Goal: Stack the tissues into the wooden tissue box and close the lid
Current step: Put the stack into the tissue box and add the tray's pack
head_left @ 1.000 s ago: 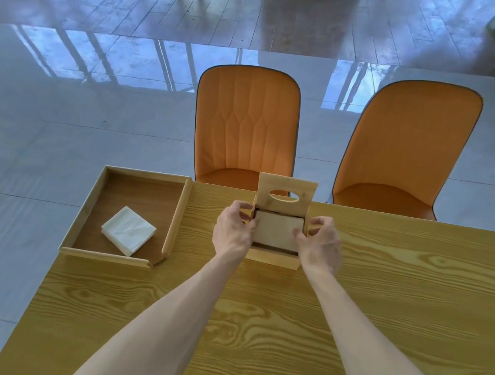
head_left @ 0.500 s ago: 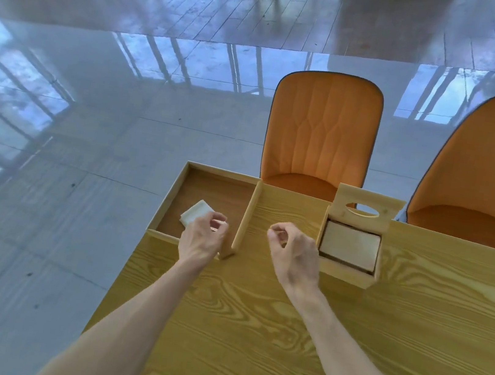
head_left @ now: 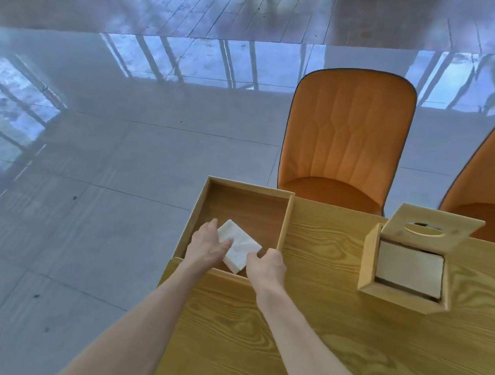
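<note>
A white stack of tissues (head_left: 238, 248) lies in the near part of a shallow wooden tray (head_left: 285, 222) at the table's left end. My left hand (head_left: 205, 248) clasps the stack's left side and my right hand (head_left: 267, 266) clasps its right near corner. To the right stands the wooden tissue box (head_left: 368, 269), its slotted lid (head_left: 432, 231) tilted up and back. Inside the box a pale flat surface (head_left: 408, 271) shows, tissues or an inner plate, I cannot tell which.
The yellow wooden table (head_left: 342, 362) ends just left of the tray, with glossy grey floor beyond. Two orange chairs (head_left: 344, 141) stand at the far side, one partly cut off at the right edge.
Both hands left the tissue box and travelled left to the tray. My view swung left with them. The hands now close on the tissue stack from both sides.
</note>
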Available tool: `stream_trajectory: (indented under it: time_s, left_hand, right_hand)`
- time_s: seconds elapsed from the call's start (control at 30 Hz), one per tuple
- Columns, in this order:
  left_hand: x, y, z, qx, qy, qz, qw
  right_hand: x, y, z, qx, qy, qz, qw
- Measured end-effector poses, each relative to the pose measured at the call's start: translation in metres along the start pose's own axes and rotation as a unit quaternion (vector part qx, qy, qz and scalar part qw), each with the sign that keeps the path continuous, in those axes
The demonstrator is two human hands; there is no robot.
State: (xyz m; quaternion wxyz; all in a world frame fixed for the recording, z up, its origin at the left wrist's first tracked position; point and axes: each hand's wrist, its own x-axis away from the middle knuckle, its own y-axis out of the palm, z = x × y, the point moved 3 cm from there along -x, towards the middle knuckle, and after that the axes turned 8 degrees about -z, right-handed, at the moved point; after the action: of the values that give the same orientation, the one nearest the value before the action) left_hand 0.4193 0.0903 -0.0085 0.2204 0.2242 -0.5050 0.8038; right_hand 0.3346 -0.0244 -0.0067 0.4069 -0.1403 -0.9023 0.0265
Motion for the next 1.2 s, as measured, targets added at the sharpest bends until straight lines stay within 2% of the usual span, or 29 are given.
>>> stream_trajectory:
  time_s: [0.1, 0.27, 0.4, 0.6, 0.7, 0.97, 1.2]
  left_hand:
    - [-0.011, -0.002, 0.001, 0.010, -0.003, -0.023, 1.000]
    - [-0.025, -0.006, -0.009, -0.015, -0.038, -0.048, 0.998]
    - [-0.031, -0.008, -0.020, 0.026, -0.058, -0.072, 0.995]
    - [-0.033, -0.014, -0.031, 0.075, -0.031, -0.117, 0.990]
    - [-0.028, -0.017, -0.034, 0.102, -0.030, -0.111, 0.988]
    - [-0.008, -0.023, -0.043, 0.169, 0.039, -0.109, 0.979]
    - [0.025, -0.017, -0.024, 0.169, 0.117, -0.117, 0.972]
  right_hand:
    - [-0.009, 0.008, 0.001, -0.052, 0.057, -0.008, 0.997]
    - [-0.024, 0.017, 0.002, -0.075, 0.095, -0.007, 0.993]
    - [-0.027, 0.023, 0.003, -0.059, 0.092, 0.007, 0.994]
    - [-0.025, 0.029, 0.005, 0.021, 0.072, 0.019, 0.997]
    - [-0.022, 0.030, 0.007, 0.033, 0.051, 0.015, 0.998]
    - [-0.008, 0.018, 0.009, 0.051, -0.055, 0.027, 0.997]
    - [0.018, -0.017, 0.011, 0.160, -0.182, 0.012, 0.970]
